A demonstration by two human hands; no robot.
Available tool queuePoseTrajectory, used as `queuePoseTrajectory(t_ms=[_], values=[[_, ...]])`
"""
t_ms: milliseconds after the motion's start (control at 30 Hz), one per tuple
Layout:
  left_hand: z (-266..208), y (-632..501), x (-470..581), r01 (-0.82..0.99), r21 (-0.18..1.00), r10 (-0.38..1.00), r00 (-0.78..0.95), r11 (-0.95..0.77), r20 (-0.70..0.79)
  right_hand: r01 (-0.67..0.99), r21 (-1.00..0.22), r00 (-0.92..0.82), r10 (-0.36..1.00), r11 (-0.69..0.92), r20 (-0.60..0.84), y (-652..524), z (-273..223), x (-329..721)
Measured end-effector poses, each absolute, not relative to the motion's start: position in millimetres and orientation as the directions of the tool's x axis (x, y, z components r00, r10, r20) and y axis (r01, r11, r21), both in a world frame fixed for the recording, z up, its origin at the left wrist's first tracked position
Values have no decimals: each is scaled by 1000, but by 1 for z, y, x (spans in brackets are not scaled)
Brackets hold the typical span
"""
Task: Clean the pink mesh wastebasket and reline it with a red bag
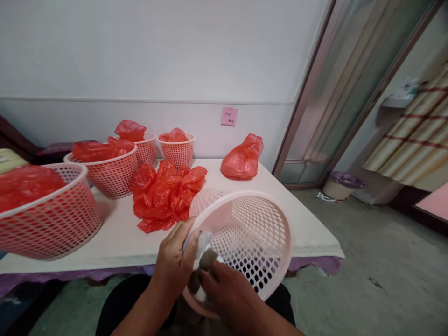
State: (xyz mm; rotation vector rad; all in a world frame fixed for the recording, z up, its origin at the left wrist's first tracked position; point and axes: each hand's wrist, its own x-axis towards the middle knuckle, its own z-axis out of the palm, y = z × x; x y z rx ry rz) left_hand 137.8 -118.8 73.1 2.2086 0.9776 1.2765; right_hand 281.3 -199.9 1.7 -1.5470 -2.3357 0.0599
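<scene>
A pale pink perforated plastic basket [273,205] is tilted on its side over my lap and the table edge, its wide mouth turned toward me. My left hand [175,256] is closed on the left of its rim, thumb on the inner side. At the lower left of the mouth, my right hand [227,284] has its fingers bent around a crumpled white and grey-brown cloth [207,259], pressed near the rim. Part of the cloth is hidden by the fingers, and it is slightly blurred.
Left on the white-covered table [308,228] stand several pink baskets [112,172] with red plastic bags in them. Loose red bags [164,193] lie behind my left hand. A tied red bag [242,158] sits near the wall, below a pink note [229,116]. A bin [341,186] stands on the floor.
</scene>
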Motion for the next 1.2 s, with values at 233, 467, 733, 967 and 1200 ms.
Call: queuePoseTrajectory(t_ms=[233,467,733,967,1200], values=[[78,-109,138,355,571,672,356,-740,650,968,204,-157,987,146,38,-180,6,355],[78,-108,143,391,509,637,361,-767,681,998,54,16,999,-13,-45,-177,15,350],[79,-99,142,381,522,638,325,-764,698,926,-321,-226,973,199,-51,-225,-9,312],[91,-117,148,322,586,669,385,-743,636,983,171,44,992,-64,115,-190,50,366],[107,-123,141,327,600,679,447,-730,583,993,-35,114,980,-110,160,-155,47,370]])
